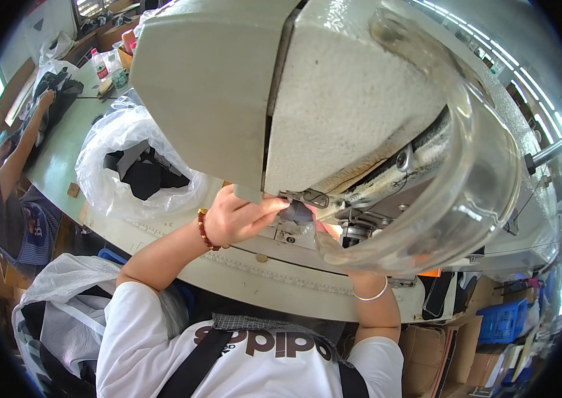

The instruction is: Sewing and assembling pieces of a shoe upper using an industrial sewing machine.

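Note:
The large pale sewing machine head (354, 86) fills the middle of the view, with a clear curved plastic guard (487, 166) around its right side. My left hand (234, 215), with a beaded bracelet at the wrist, is closed in a pinch at the machine's lower edge. Its fingertips meet a small piece of dark grey cloth (297, 213) beside the metal parts near the needle area. My right hand (324, 227) reaches up from below, close to the same cloth. The machine and guard cover most of it, so its fingers are largely hidden.
A clear plastic bag (98, 159) of dark cloth pieces stands on the table, left of the machine. Another bag (62, 285) with grey cloth is at lower left. Bottles (100, 65) stand farther back. A co-worker (12, 205) handles dark cloth at far left. Cardboard boxes (427, 358) sit lower right.

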The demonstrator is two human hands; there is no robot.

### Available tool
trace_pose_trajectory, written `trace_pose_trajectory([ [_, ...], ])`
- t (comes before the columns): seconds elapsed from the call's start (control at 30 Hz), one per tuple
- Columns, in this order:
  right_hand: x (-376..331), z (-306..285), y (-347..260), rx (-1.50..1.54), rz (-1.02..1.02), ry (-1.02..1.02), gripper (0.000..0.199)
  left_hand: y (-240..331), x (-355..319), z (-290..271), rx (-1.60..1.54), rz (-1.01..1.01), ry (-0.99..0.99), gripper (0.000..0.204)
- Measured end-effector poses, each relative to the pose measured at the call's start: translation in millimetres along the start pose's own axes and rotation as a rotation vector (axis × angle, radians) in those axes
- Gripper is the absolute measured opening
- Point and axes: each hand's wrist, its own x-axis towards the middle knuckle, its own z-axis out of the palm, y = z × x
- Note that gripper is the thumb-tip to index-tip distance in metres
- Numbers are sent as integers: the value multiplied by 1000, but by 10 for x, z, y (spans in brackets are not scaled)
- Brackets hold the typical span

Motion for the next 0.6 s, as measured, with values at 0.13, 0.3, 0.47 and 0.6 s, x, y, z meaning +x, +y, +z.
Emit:
trace_pose_trajectory([
  [0.13, 676, -341, 515, 43, -48, -116, 55, -36, -7, 27, -28, -20, 45, 38],
  [0.3, 875, -337, 967, -769, -13, -75, 63, 147, 261, -32, -82, -53, 238, 37],
  [0.47, 822, -325, 952, -1297, -154, -163, 71, 130, 228, 21, -36, -59, 260, 35],
  [0.6, 670, -271, 733, -1394, -133, -189, 74, 150, 165, 92, 48, -117, 293, 34],
])
